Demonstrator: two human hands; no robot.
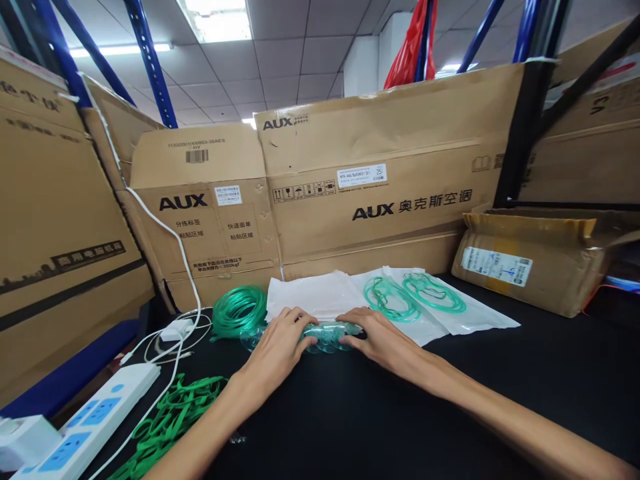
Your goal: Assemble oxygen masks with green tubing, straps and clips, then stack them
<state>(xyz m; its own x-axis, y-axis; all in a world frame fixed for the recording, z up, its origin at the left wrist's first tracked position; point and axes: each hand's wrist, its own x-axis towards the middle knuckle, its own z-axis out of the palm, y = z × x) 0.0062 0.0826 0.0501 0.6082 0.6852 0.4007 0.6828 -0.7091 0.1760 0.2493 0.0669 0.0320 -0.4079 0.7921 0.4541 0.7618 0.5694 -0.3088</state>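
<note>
Both my hands rest on a clear, green-tinted plastic piece [327,335] lying on the black table [400,420]. My left hand [280,343] curls over its left end, and my right hand [377,337] curls over its right end. A coil of green tubing [239,310] sits just left of my left hand. Behind my hands lies a stack of white bags [315,293]. Two sealed bags with green tubing [415,300] lie to the right of that stack.
Loose green straps [170,417] lie at the lower left beside a white power strip [83,433] and white cables [175,333]. Large AUX cardboard boxes [380,180] wall off the back and left. A taped brown parcel [535,260] sits at the right.
</note>
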